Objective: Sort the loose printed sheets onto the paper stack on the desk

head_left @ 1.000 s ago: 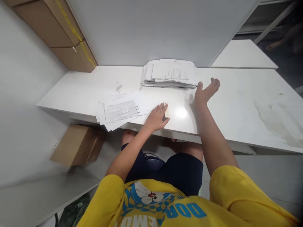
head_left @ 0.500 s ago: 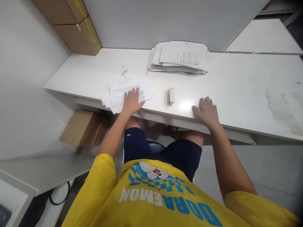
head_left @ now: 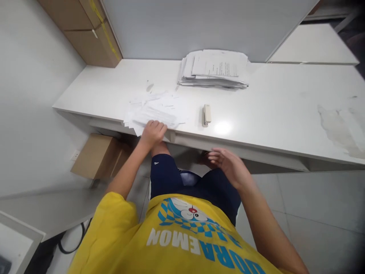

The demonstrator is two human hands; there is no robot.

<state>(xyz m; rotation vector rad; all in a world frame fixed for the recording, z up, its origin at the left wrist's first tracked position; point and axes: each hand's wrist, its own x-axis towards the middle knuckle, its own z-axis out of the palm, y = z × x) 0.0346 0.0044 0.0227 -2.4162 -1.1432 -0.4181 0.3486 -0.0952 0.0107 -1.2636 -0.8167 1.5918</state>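
Two hands were apart — the left hand (head_left: pixel 154 132) curled at the near edge of loose sheets (head_left: pixel 164 108), its grip unclear, the right hand (head_left: pixel 230 166) unfurled and empty — and the sheets, lying on the desk (head_left: pixel 273 102) left of the stapler (head_left: pixel 207 115), seemed light, limp, best pinched by that edge.

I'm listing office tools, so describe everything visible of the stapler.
The stapler is cream-coloured, with a plastic-looking top and a shiny, metal-looking bit at its near end. It rests on the white desk, pointing roughly front to back, right of the loose papers and nearer the front edge than the paper stack. Only the desk touches it.
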